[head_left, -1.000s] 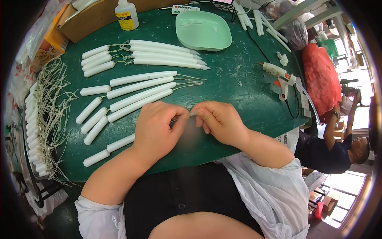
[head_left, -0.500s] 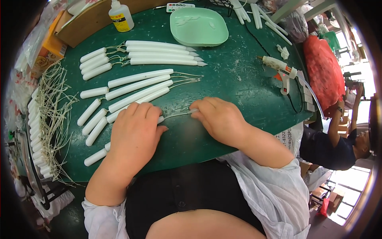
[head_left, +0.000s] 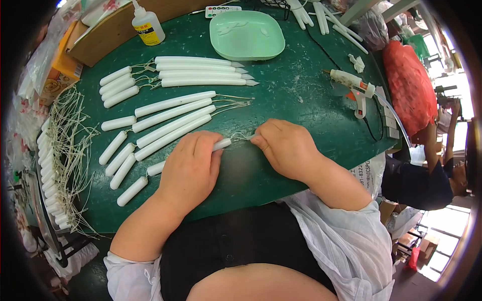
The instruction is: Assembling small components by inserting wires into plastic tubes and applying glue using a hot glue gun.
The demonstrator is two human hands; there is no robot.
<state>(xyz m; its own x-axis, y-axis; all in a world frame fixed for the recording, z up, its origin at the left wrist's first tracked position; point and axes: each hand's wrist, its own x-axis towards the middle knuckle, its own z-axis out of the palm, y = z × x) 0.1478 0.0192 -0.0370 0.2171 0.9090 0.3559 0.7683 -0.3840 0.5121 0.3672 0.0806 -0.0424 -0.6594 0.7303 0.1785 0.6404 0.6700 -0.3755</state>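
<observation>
My left hand (head_left: 189, 163) is closed over a long white candle-like tube (head_left: 221, 144), whose right end sticks out past the fingers. Thin pale wires (head_left: 240, 136) run from that end to my right hand (head_left: 285, 146), which pinches their tips; what sits at the tips is mostly hidden. A short white cylinder (head_left: 132, 191) lies at the tube's left end. Just beyond my left hand, several similar long tubes (head_left: 173, 136) with short cylinders (head_left: 120, 159) rest in a slanted row, wires trailing from their right ends. Farther back, finished-looking tubes (head_left: 198, 74) carry clear pointed flame tips (head_left: 251, 83).
A pale green tray (head_left: 247, 54) holds small whitish pieces at the back, near a glue bottle (head_left: 148, 29). At right stand a glue gun (head_left: 351, 85) with a cable and a red bag (head_left: 409, 90). Wired cylinders (head_left: 47, 170) line the left edge. Another person (head_left: 416, 183) is at far right.
My left hand has slid right along with the tube, baring more of its right end and bringing it nearer my right hand. The wires between now bow. The view has shifted slightly.
</observation>
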